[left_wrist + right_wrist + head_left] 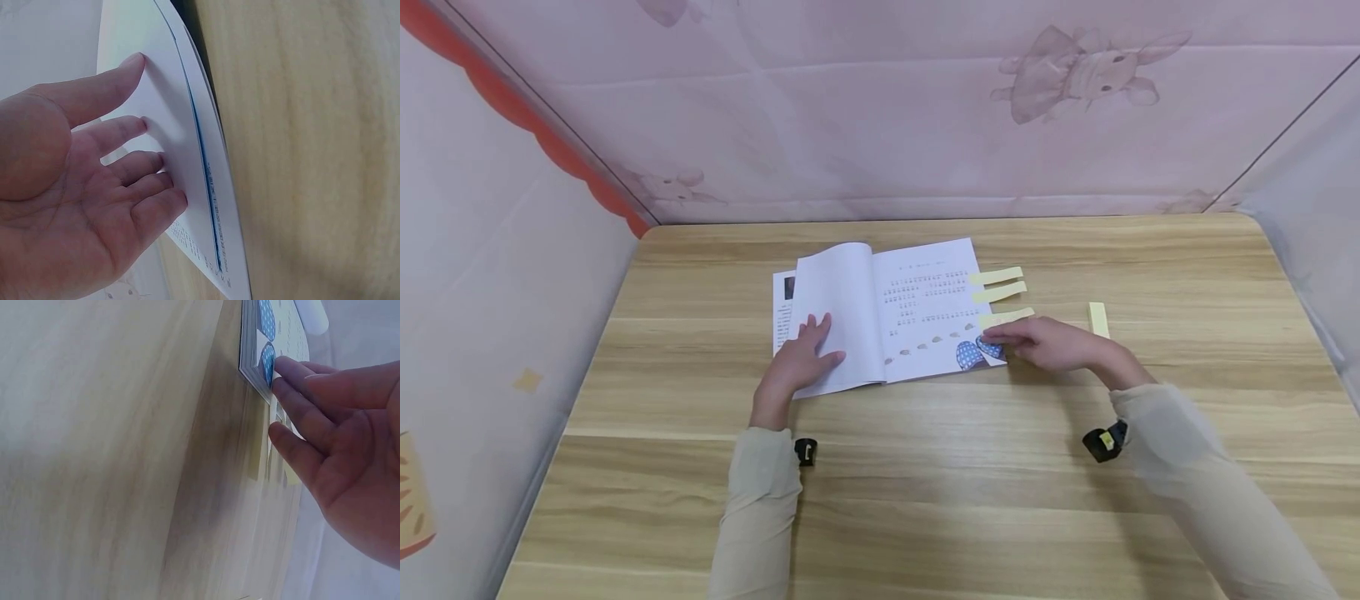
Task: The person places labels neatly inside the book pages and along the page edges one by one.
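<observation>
An open book lies on the table, its left page blank white and its right page carrying printed text and a blue dotted drawing. Three yellow sticky strips stick out from the right page's outer edge. My left hand rests on the blank page with fingers spread; its fingertips touch the paper in the left wrist view. At the lower right corner of the book, my right hand touches the page with nearly straight fingers, just below the lowest strip. It grips nothing that I can see.
A small yellow pad of sticky strips lies on the wooden table, beyond my right wrist. Part of a printed sheet or cover flap shows under the book's left side. A pink patterned wall covering borders the table's far edge.
</observation>
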Available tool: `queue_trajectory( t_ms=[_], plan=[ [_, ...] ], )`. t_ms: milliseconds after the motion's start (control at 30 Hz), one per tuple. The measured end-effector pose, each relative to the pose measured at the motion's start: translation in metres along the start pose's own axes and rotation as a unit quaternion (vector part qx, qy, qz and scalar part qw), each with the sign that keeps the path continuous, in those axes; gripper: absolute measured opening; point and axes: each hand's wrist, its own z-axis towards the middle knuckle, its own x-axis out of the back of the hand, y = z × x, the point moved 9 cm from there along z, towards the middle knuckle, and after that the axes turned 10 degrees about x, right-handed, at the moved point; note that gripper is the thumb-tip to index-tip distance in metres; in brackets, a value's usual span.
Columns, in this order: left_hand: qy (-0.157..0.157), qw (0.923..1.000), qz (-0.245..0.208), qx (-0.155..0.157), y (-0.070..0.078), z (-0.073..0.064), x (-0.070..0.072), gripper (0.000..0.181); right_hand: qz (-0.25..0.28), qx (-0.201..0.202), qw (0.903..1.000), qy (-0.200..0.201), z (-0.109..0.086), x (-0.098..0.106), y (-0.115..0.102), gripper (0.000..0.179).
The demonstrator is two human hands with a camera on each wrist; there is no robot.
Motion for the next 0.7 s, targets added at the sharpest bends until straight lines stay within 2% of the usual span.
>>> queue_trajectory(
  t_ms=[200,467,700],
  plan=[
    [0.000,1.0000,-0.003,-0.001,0.000,-0.001,0.001,0.068,-0.005,0.014,0.9998,-0.012,-0.003,-0.001,-0.005,0.045],
    [0.001,1.0000,-0.002,-0.003,0.001,0.000,0.001,0.068,0.000,0.006,0.9999,-0.015,-0.008,0.003,-0.002,0.044],
    [0.000,1.0000,0.002,-0.002,0.000,0.001,0.000,0.069,-0.009,-0.008,0.9997,0.024,-0.008,0.011,0.004,0.042]
  ],
)
